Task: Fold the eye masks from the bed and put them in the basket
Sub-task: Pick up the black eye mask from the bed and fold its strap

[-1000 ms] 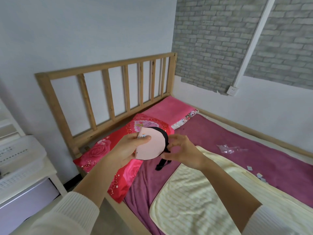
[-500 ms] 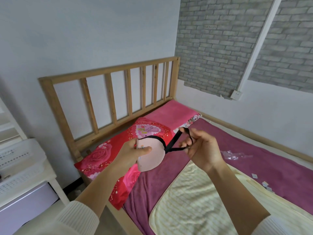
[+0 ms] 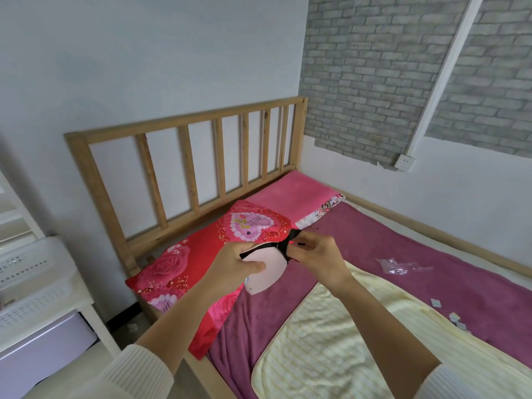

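Observation:
A pale pink eye mask with a black strap is held in the air above the bed's head end, folded in half. My left hand pinches the folded mask from the left. My right hand grips the black strap at the mask's upper right edge, close against the mask. A white plastic basket stands on a white side table at the far left, well apart from both hands.
The bed has a purple sheet, a cream striped blanket, a red rose pillow and a pink pillow. An empty clear wrapper and several small paper pieces lie on the sheet. A wooden headboard stands behind.
My right hand pulled the black strap out to the right, then brought it back in against the mask. The mask has turned and now sits lower in my left hand.

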